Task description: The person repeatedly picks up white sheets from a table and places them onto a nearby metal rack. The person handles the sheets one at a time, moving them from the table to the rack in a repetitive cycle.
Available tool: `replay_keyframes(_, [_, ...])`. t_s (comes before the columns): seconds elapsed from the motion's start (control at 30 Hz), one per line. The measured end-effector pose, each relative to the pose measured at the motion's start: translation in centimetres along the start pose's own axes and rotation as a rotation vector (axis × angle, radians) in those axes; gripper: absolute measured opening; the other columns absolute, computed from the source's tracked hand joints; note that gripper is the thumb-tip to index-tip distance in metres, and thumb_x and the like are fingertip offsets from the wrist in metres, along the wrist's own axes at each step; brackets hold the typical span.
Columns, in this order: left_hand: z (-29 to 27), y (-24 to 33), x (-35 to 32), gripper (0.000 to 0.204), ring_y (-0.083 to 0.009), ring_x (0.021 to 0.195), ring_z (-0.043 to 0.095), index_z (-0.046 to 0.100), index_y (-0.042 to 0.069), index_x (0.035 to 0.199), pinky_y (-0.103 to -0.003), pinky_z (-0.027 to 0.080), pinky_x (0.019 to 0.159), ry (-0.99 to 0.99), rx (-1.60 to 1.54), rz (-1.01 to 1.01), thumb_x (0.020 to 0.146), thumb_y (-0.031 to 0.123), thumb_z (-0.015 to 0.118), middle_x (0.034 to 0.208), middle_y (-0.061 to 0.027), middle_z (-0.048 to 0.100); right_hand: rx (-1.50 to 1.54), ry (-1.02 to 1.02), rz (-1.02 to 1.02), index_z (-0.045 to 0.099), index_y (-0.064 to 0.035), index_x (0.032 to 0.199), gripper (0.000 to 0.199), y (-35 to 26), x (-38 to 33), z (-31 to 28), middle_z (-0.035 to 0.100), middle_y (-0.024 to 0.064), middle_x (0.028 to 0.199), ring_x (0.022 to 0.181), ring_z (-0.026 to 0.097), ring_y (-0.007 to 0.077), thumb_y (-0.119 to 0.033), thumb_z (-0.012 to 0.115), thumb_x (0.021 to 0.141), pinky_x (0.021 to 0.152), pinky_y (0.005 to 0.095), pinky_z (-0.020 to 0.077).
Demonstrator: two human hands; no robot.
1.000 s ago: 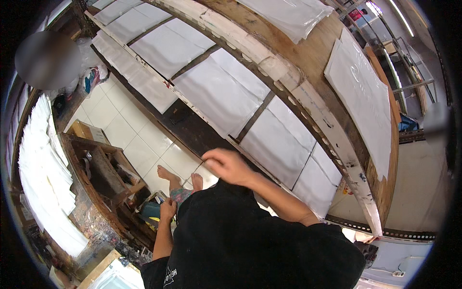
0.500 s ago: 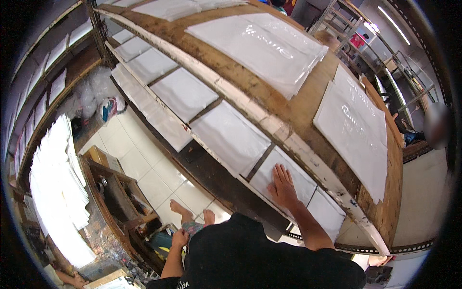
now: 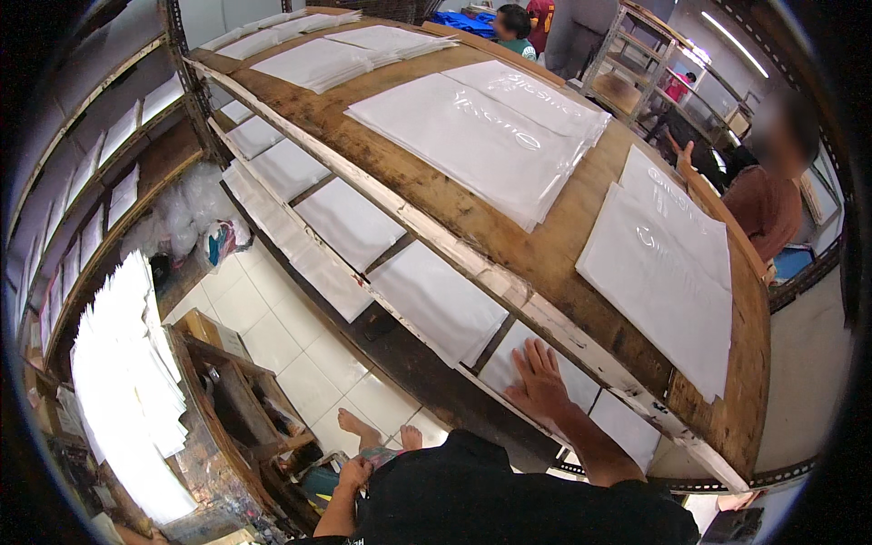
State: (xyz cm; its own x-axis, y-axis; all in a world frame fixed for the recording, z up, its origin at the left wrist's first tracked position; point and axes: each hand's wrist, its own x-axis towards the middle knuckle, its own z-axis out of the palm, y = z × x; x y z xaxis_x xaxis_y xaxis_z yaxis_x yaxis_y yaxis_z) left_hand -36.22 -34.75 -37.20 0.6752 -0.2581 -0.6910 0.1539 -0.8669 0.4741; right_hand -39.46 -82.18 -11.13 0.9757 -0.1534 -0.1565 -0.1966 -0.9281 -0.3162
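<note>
My right hand (image 3: 540,381) lies flat, fingers stretched and slightly spread, on a stack of white sheets (image 3: 509,356) on the shelf level below the wooden top. More flat white stacks (image 3: 439,302) sit along this level to the left, with narrow gaps between them. My left hand (image 3: 356,471) hangs low beside my body, its fingers curled closed. Whatever it may hold is hidden. On the brown wooden top (image 3: 554,263) lie larger stacks of glossy white sheets (image 3: 490,136), some with shiny raised marks.
A pale painted beam (image 3: 509,289) runs along the top's near edge. At left stand a tall fanned pile of white sheets (image 3: 127,391) on a stained wooden bench (image 3: 213,445), plastic bags (image 3: 177,200) and loaded shelves (image 3: 109,182). A person (image 3: 767,204) stands beyond the top at right.
The view has tilted up, showing more of the far end and the person at right. My right hand stays flat on the same stack; my left hand stays low and closed.
</note>
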Motion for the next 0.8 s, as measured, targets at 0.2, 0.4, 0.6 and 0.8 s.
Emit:
replay_keyframes(0.2, [-0.3, 0.6, 1.7, 0.043, -0.0419, 0.106, 0.066, 0.069, 0.004, 0.113, -0.048, 0.051, 0.093, -0.017, 0.006, 0.02, 0.088, 0.038, 0.059, 0.108, -0.0256, 0.07, -0.019, 0.02, -0.024, 0.038, -0.0019, 0.149, 0.08, 0.7, -0.1, 0.3, 0.023, 0.0269, 0.159, 0.15, 0.016, 0.0451, -0.05, 0.063, 0.09, 0.12, 0.0593, 0.0145])
replay_keyframes(0.4, [-0.4, -0.3, 2.6, 0.044, -0.0415, 0.096, 0.068, 0.069, 0.004, 0.111, -0.048, 0.053, 0.089, 0.099, 0.038, 0.066, 0.09, 0.041, 0.057, 0.099, -0.0239, 0.072, -0.059, 0.112, -0.006, 0.042, -0.0012, 0.147, 0.071, -0.1, 1.0, -0.4, 0.032, 0.0251, 0.155, 0.144, 0.03, 0.0439, -0.04, 0.065, 0.092, 0.119, 0.0567, 0.0224])
replay_keyframes(0.6, [-1.3, -2.2, 3.3, 0.044, -0.0457, 0.1, 0.066, 0.07, 0.003, 0.106, -0.053, 0.051, 0.09, 0.167, -0.047, 0.035, 0.09, 0.041, 0.054, 0.105, -0.0273, 0.069, 0.22, 0.415, -0.164, 0.045, 0.0022, 0.143, 0.057, -6.0, 4.8, -1.2, 0.046, 0.0257, 0.146, 0.138, 0.041, 0.0414, -0.017, 0.061, 0.092, 0.116, 0.0519, 0.0305])
replay_keyframes(0.8, [-5.4, 0.6, 4.4, 0.038, -0.0443, 0.102, 0.065, 0.068, 0.002, 0.107, -0.053, 0.051, 0.09, 0.533, -0.086, 0.127, 0.09, 0.035, 0.059, 0.106, -0.0268, 0.068, 0.626, 0.226, -0.351, 0.052, 0.0046, 0.135, 0.043, -13.2, 10.1, 2.9, 0.059, 0.0216, 0.129, 0.118, 0.058, 0.0357, -0.003, 0.055, 0.093, 0.103, 0.0439, 0.0441])
